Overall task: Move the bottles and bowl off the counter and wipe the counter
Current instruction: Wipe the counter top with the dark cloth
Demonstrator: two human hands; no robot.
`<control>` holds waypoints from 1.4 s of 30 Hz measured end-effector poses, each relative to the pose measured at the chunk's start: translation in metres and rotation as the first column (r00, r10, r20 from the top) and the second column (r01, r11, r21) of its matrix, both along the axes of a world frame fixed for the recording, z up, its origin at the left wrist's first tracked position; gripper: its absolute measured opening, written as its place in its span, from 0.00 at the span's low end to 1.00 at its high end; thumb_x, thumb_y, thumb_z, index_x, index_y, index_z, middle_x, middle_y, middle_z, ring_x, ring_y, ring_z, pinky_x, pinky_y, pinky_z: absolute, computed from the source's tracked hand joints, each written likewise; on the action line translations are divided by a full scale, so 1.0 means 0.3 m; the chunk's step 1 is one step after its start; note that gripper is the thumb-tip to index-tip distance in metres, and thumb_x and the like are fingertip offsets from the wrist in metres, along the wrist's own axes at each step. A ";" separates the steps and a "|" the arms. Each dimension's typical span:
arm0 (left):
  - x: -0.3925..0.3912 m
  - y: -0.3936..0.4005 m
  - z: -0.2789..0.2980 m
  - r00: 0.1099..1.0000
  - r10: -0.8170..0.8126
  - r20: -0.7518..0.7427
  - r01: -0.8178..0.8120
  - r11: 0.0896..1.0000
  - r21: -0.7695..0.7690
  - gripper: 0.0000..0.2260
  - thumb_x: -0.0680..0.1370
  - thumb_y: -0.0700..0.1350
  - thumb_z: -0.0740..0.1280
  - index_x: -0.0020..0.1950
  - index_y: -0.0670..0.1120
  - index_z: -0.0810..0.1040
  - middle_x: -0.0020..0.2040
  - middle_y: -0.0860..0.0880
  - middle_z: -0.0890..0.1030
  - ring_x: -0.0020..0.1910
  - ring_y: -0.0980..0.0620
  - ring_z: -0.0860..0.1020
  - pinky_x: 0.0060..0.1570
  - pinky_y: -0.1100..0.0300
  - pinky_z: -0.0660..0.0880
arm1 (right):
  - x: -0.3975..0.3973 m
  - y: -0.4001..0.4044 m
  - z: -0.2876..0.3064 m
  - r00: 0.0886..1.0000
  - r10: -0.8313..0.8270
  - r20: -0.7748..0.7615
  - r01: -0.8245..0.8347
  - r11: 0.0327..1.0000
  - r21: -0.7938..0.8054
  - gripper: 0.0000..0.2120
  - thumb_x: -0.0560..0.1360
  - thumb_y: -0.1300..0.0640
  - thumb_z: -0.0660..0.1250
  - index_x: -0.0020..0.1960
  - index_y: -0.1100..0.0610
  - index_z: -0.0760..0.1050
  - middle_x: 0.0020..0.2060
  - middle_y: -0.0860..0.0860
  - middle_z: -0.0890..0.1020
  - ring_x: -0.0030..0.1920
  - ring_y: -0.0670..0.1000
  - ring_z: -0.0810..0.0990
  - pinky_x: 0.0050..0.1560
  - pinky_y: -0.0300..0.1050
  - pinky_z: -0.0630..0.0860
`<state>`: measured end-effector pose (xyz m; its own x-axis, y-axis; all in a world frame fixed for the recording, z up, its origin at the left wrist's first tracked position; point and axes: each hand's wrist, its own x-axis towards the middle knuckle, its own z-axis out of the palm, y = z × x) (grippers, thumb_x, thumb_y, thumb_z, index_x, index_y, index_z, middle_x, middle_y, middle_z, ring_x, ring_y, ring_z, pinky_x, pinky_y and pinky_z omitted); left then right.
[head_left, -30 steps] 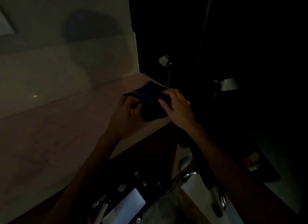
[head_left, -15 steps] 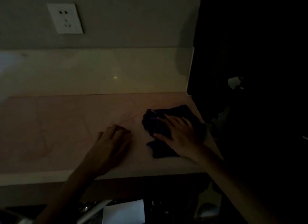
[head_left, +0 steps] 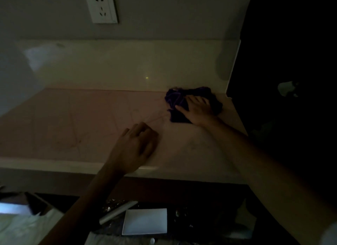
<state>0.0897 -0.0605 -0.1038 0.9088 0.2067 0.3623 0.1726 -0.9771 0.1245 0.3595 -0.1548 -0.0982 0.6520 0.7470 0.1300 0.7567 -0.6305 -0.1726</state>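
The scene is dim. A dark purple cloth [head_left: 176,98] lies bunched at the back right corner of the pale counter [head_left: 73,126]. My right hand [head_left: 197,108] presses flat on the cloth with fingers spread. My left hand [head_left: 135,148] rests on the counter near its front edge, fingers loosely curled, holding nothing. No bottles or bowl show on the counter.
A white wall socket [head_left: 101,5] sits above the backsplash [head_left: 127,64]. The counter ends at a dark gap on the right. Below the front edge lie a white rectangular box [head_left: 145,221], a silvery tube [head_left: 118,212] and small clutter.
My right hand has pushed the cloth from the counter's front right toward the back corner. My left hand let go of the cloth and settled on the counter. The view swung left.
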 end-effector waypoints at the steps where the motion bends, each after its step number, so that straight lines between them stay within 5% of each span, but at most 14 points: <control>1: -0.003 0.001 0.001 1.000 -0.004 0.021 0.004 1.000 -0.011 0.14 0.80 0.54 0.56 0.58 0.52 0.77 0.56 0.53 0.75 0.53 0.50 0.76 0.50 0.51 0.72 | -0.042 -0.030 0.005 1.000 0.004 -0.003 -0.004 1.000 0.001 0.35 0.76 0.31 0.46 0.75 0.51 0.58 0.75 0.50 0.62 0.74 0.55 0.59 0.74 0.53 0.52; 5: -0.073 0.040 0.008 0.999 0.009 0.053 -0.007 0.999 -0.041 0.16 0.81 0.55 0.53 0.58 0.51 0.78 0.57 0.53 0.76 0.55 0.50 0.76 0.49 0.52 0.72 | -0.280 -0.224 -0.005 0.994 0.106 0.016 -0.106 0.994 -0.004 0.34 0.76 0.30 0.45 0.75 0.48 0.58 0.75 0.47 0.62 0.74 0.52 0.59 0.75 0.52 0.52; 11: -0.282 0.217 -0.018 0.996 0.047 -0.077 -0.037 0.991 0.131 0.24 0.81 0.62 0.47 0.66 0.53 0.74 0.61 0.53 0.74 0.59 0.48 0.75 0.52 0.53 0.69 | -0.496 -0.376 0.000 0.979 0.200 0.038 -0.198 0.979 -0.050 0.34 0.74 0.29 0.40 0.74 0.43 0.58 0.75 0.43 0.61 0.74 0.48 0.59 0.75 0.51 0.52; 26: -0.311 0.285 -0.010 0.991 0.111 -0.069 -0.096 0.977 0.192 0.22 0.79 0.60 0.56 0.67 0.51 0.75 0.61 0.50 0.76 0.54 0.47 0.75 0.49 0.53 0.69 | -0.098 0.404 -0.002 0.997 0.083 0.006 -0.083 0.996 -0.034 0.35 0.77 0.32 0.47 0.75 0.53 0.57 0.74 0.52 0.62 0.73 0.56 0.61 0.72 0.54 0.54; 32: -0.320 0.280 -0.007 0.991 0.111 -0.072 -0.094 0.975 0.201 0.20 0.80 0.58 0.54 0.67 0.52 0.74 0.60 0.51 0.75 0.52 0.48 0.74 0.49 0.54 0.68 | -0.320 0.251 0.006 0.994 0.108 -0.011 -0.108 0.994 -0.032 0.34 0.78 0.33 0.45 0.77 0.51 0.55 0.77 0.49 0.59 0.75 0.54 0.56 0.75 0.51 0.49; 37: -0.345 0.294 -0.007 0.996 0.087 0.017 -0.088 0.994 0.058 0.21 0.78 0.58 0.52 0.64 0.50 0.73 0.60 0.50 0.72 0.55 0.48 0.74 0.49 0.53 0.67 | -0.678 -0.026 -0.016 0.960 0.275 0.045 -0.276 0.961 -0.001 0.38 0.73 0.28 0.37 0.74 0.47 0.60 0.75 0.45 0.61 0.75 0.49 0.58 0.76 0.51 0.50; 42: -0.428 0.408 -0.003 0.992 0.127 0.016 -0.128 0.984 0.127 0.22 0.79 0.61 0.54 0.64 0.50 0.75 0.60 0.49 0.73 0.56 0.47 0.75 0.50 0.53 0.68 | -0.727 -0.017 -0.008 0.966 0.257 0.013 -0.257 0.966 0.007 0.32 0.76 0.31 0.46 0.74 0.45 0.59 0.75 0.45 0.61 0.74 0.50 0.58 0.75 0.51 0.50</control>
